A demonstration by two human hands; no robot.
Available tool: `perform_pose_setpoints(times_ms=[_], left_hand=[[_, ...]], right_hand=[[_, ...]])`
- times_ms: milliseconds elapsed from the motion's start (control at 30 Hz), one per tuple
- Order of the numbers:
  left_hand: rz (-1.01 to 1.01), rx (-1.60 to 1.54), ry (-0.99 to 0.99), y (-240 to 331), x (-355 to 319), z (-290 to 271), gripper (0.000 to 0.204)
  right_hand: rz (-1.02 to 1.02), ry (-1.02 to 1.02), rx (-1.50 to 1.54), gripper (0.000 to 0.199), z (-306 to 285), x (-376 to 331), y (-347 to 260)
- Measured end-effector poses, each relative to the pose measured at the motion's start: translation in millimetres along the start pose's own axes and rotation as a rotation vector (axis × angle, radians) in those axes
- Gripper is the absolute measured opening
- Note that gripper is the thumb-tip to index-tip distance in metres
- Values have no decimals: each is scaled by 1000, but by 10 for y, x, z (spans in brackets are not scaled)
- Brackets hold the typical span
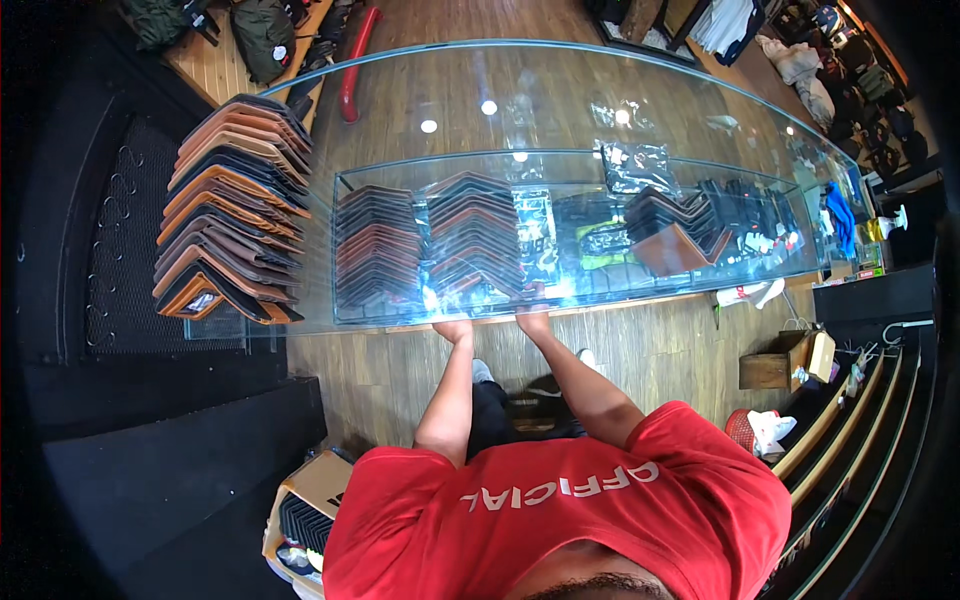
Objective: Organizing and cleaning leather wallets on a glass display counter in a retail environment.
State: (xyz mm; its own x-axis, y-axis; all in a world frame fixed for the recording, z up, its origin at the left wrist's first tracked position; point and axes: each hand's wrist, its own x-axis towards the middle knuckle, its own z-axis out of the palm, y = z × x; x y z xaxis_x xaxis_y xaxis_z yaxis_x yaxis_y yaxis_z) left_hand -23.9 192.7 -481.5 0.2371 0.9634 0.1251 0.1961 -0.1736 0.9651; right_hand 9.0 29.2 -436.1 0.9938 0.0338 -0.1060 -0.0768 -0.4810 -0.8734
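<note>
Both my forearms reach forward to the near edge of a glass display case (560,312). My left hand (453,328) is at that edge, below the near end of the middle row of folded wallets (473,235). Close to the same row's near right corner is my right hand (533,312). Bright glare and the glass edge hide most fingers of both hands, so any grip is unclear. Another row of dark and brown wallets (376,245) stands to the left inside the case. On the glass top at far left stands a long row of tented wallets (235,215), brown, black and tan.
More wallets (675,235) and dark packaged goods (755,220) fill the case's right side. A clear plastic packet (636,167) lies on the glass. At lower left is an open cardboard box (320,480); a wooden box (780,362) and slatted rack (850,430) are at right.
</note>
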Motion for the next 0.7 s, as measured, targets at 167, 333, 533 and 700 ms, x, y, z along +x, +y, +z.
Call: perform_pose_setpoints(times_ms=[167,333,533,700], left_hand=[[-118,91,-213,42,26,-358,39],[-94,134,-245,349,-186,-571,41],[525,485,-481,621,-79,-878,36],[848,472,-800,1085,434,-383,74]], right_hand=[[-40,-104,64,46,90,-20,134],[-66,-214,13,76,-161,-31,205],[-177,-215,-74,98,-575,-181,-52],[-276,-46,-116,100,-402,-235,133]])
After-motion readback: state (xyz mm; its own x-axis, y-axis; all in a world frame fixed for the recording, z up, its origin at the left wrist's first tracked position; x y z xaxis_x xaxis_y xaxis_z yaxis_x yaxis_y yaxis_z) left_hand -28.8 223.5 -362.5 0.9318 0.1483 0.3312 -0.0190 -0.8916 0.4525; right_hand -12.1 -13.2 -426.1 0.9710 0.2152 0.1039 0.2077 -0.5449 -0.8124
